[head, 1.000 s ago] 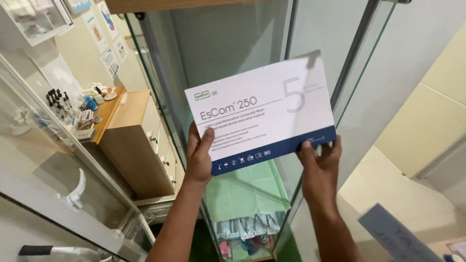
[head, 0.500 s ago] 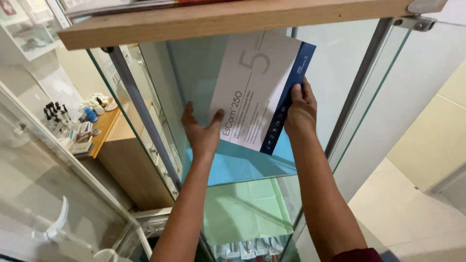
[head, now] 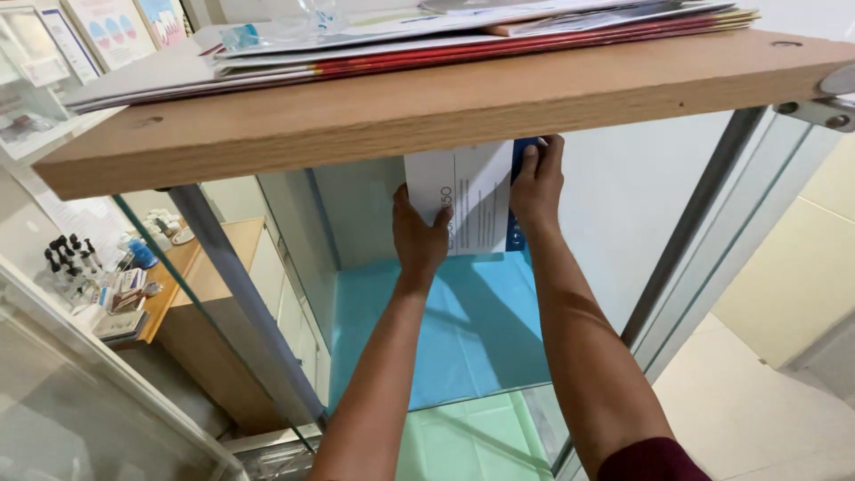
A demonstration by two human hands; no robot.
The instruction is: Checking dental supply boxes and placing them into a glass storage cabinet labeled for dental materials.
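Box [head: 472,200], white with a blue edge, stood upright under the wooden shelf [head: 427,111]; left hand [head: 419,236] and right hand [head: 537,187] clamped its two sides.

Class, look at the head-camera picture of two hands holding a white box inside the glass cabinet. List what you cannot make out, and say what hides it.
- White box, head view: its upper part is hidden behind the wooden top panel.
- Left hand: fingertips hidden behind the box.
- Right hand: only its back shows; the grip underneath is unseen.
- Small bottles on the side counter: too small to identify.
- Stacked folders: cut off by the top edge.
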